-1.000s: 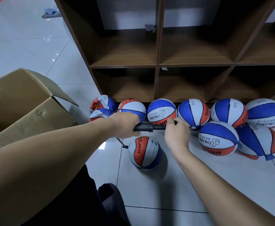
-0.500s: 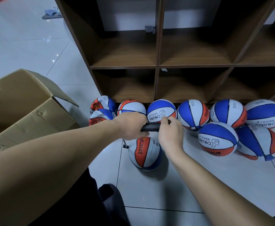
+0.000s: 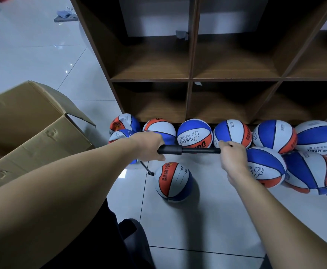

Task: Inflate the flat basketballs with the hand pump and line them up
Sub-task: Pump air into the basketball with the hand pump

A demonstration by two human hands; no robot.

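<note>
The left hand (image 3: 149,146) is wrapped tight around the fat black barrel of the hand pump (image 3: 188,150). The right hand (image 3: 231,154) is curled around the pump's handle end, with the thin rod pulled out between the two hands. A thin hose (image 3: 146,167) drops from under the left hand to the ball being pumped (image 3: 173,181), which sits on the tile floor (image 3: 207,220) right below the pump.

That ball sits by itself, and no hand holds it. It could roll, and then the hose could tug the needle out or bend it. The spot where the needle goes in is too small to see. A hard push could also swing the pump sideways and yank the hose.

Just behind the pump, a row of basketballs (image 3: 194,133) lines the foot of the brown shelf (image 3: 191,80). Two more balls right of the pump sit in front of that row, and the far one (image 3: 310,171) looks saggy. A bump from the right elbow could knock them about. A cardboard box (image 3: 32,133) stands open left of the pump.
</note>
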